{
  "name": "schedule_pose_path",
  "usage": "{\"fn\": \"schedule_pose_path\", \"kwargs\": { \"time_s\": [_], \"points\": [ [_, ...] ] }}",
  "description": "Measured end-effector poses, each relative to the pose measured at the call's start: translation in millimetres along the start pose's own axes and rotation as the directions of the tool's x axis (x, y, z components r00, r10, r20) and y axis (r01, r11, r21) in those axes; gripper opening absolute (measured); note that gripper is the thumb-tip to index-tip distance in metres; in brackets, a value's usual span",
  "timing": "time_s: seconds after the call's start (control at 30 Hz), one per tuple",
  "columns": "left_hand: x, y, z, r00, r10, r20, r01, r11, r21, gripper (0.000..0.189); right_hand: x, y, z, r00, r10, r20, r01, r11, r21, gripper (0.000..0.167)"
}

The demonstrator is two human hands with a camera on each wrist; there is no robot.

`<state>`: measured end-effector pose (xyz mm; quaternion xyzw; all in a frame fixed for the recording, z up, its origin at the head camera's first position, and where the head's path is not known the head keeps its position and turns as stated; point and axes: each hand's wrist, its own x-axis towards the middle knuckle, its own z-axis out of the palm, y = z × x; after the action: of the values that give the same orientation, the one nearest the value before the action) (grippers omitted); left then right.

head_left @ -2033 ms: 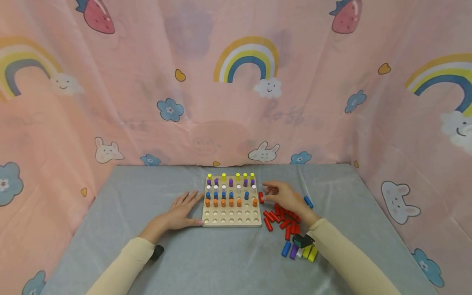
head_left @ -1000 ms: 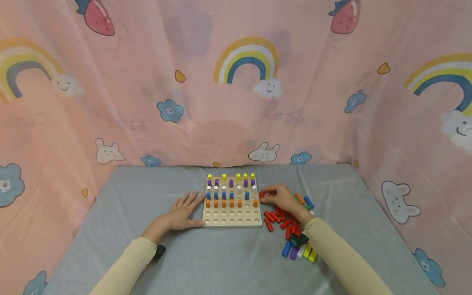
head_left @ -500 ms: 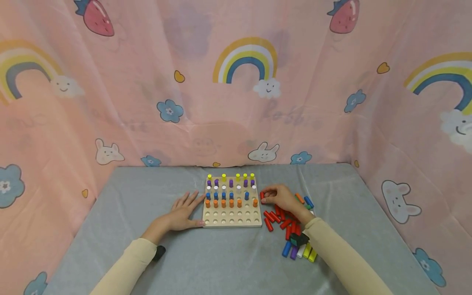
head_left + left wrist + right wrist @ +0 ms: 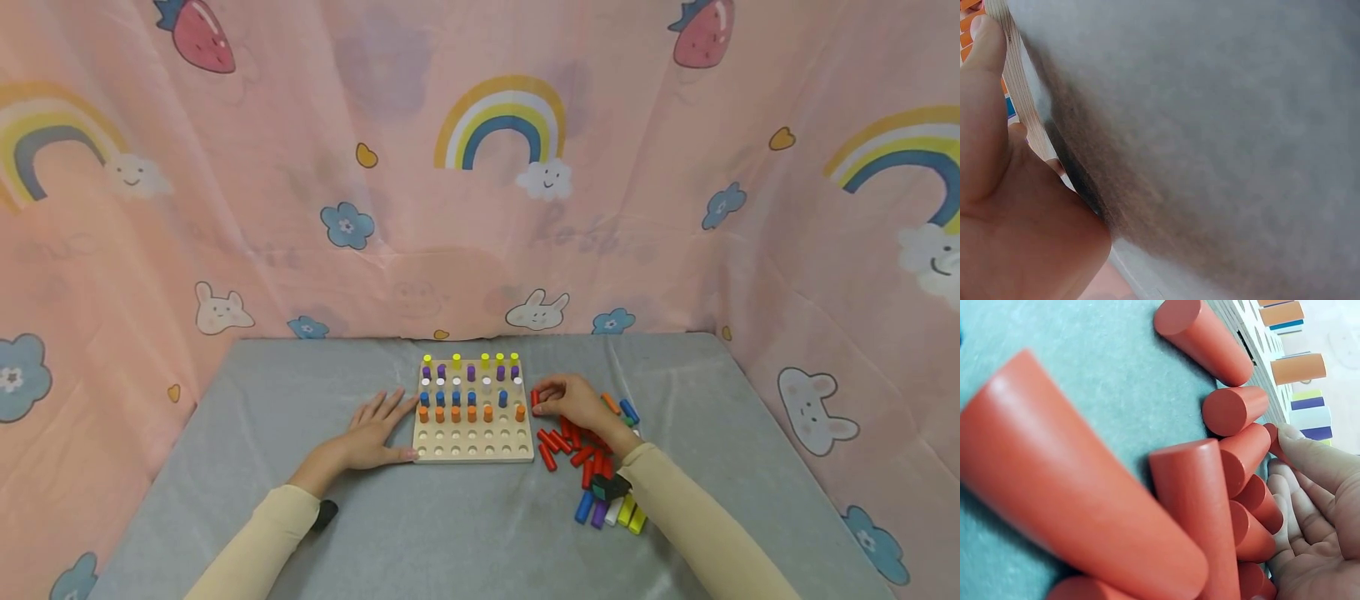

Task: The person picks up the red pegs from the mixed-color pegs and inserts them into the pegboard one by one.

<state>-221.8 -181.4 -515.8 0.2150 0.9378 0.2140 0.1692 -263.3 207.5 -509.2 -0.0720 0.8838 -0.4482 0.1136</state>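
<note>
In the head view a wooden pegboard (image 4: 474,457) lies on the table, its upper rows filled partly with yellow, purple, white, blue and orange pegs. The two front rows are bare holes. My left hand (image 4: 372,437) rests with spread fingers along the board's left side, the thumb at its front left corner. Just off the right edge, my right hand (image 4: 573,402) pinches a red peg (image 4: 535,398) between thumb and fingers. That same red peg (image 4: 1274,436) shows beside the thumb in the right wrist view, mostly hidden. The left wrist view shows the thumb against the board's side (image 4: 1019,81).
Several loose red pegs (image 4: 555,440) lie under and in front of the right hand. Nearer the person are a blue peg (image 4: 583,506), a purple peg (image 4: 599,513), a white one and two yellow ones. Past the hand lie an orange peg (image 4: 611,403) and another blue peg (image 4: 629,410).
My right hand's fingers have come together on the red peg beside the board, and the peg stands slightly further right. The left hand keeps its place at the board's left side.
</note>
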Motion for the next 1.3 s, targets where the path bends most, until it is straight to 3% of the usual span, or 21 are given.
{"fn": "schedule_pose_path", "kwargs": {
  "time_s": [0.4, 0.7, 0.97, 1.3],
  "points": [
    [0.1, 0.0, 0.1, 1.000, 0.000, 0.000, 0.000, 1.000, 0.000, 0.097, 0.5, -1.6, -1.6, 1.000, 0.008, 0.005, -0.009, 1.000, 0.028, 0.031],
    [-3.9, 8.5, -6.4, 1.000, -0.001, 0.015, 0.000, 1.000, 0.025, 0.095, 2.0, 1.4, -3.5, 1.000, 0.012, -0.023, -0.010, 0.996, 0.090, 0.032],
    [-5.5, 9.6, -7.6, 1.000, -0.007, 0.006, 0.006, 0.999, 0.032, 0.092, 1.2, 0.2, -2.8, 0.999, 0.034, -0.026, -0.032, 0.997, 0.072, 0.032],
    [-5.3, 9.2, -7.2, 1.000, -0.010, 0.003, 0.010, 1.000, 0.027, 0.092, 0.4, -11.5, -7.5, 0.996, 0.064, -0.058, -0.058, 0.994, 0.092, 0.033]
  ]
}}
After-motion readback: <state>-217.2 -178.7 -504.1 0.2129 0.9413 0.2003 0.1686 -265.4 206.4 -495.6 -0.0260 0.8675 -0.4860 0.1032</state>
